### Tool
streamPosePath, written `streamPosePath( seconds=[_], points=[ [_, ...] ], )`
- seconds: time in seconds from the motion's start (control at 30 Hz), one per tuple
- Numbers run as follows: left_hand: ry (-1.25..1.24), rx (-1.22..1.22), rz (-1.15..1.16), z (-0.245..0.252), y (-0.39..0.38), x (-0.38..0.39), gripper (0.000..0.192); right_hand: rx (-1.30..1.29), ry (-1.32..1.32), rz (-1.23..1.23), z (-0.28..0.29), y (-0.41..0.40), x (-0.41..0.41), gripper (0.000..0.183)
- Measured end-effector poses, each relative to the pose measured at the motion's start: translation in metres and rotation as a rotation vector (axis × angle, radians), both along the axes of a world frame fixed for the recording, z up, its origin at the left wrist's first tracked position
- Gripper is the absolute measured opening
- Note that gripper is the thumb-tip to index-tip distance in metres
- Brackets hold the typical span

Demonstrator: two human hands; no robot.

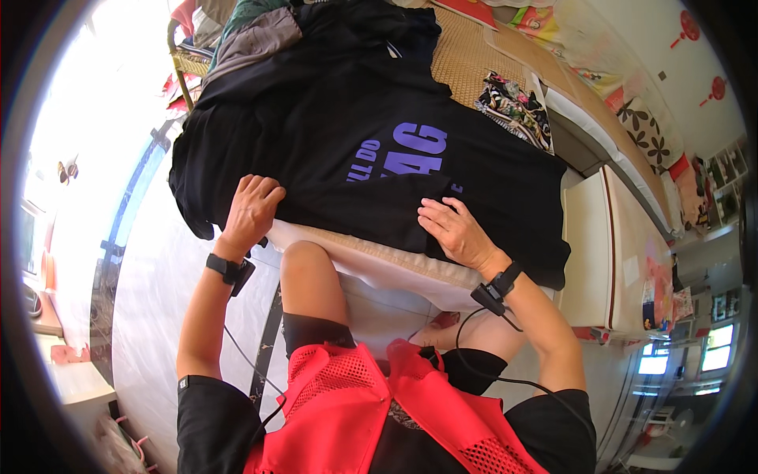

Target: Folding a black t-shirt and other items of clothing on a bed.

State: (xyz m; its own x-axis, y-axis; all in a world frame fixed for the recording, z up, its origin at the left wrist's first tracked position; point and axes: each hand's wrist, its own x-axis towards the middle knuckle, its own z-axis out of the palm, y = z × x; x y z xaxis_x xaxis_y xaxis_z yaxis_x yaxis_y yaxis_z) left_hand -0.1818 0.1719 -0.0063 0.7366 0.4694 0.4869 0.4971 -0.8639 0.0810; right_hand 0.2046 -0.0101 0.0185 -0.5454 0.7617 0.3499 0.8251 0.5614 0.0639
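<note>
A large black T-shirt with purple printed lettering lies spread over the near edge of a bed. Part of its lower side is folded up over the print as a black flap. At the shirt's left part, my left hand has its fingers curled down on the fabric, pinching it. My right hand rests on the cloth by the right end of the flap, fingers spread; its thumb is hidden. Both wrists carry black strapped devices with cables.
A patterned garment lies on the woven mat at the right. Grey-brown clothing is heaped at the far left beside a bamboo chair. A white cabinet stands right of the bed. My knees are against the bed's front edge.
</note>
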Motion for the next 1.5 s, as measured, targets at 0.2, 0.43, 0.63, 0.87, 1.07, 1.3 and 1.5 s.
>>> streamPosePath(
  seconds=[0.2,0.43,0.63,0.87,1.07,1.3,1.5],
  points=[
    [-0.197,-0.114,-0.05,0.057,-0.045,0.04,0.034,0.068,0.228,-0.064,0.022,0.011,-0.024,0.035],
    [0.129,-0.168,-0.117,0.011,-0.049,0.113,0.065,-0.034,0.128,-0.358,-0.013,0.042,-0.073,0.063],
    [0.24,-0.203,-0.059,-0.005,-0.039,0.105,0.079,-0.024,0.201,-0.463,-0.028,0.029,-0.047,0.079],
    [0.269,-0.203,-0.066,-0.002,-0.039,0.108,0.079,0.036,0.272,-0.604,-0.041,0.022,-0.021,0.081],
    [0.283,-0.247,-0.084,-0.001,-0.032,0.106,0.08,-0.006,0.25,-0.675,-0.045,0.014,0.008,0.078],
    [0.156,-0.158,-0.171,0.018,-0.081,0.166,0.083,0.173,0.304,-0.586,-0.011,-0.002,-0.036,0.067],
    [0.232,-0.156,-0.184,-0.006,-0.084,0.183,0.08,0.02,0.309,-0.596,-0.046,-0.018,-0.03,0.073]
  ],
)
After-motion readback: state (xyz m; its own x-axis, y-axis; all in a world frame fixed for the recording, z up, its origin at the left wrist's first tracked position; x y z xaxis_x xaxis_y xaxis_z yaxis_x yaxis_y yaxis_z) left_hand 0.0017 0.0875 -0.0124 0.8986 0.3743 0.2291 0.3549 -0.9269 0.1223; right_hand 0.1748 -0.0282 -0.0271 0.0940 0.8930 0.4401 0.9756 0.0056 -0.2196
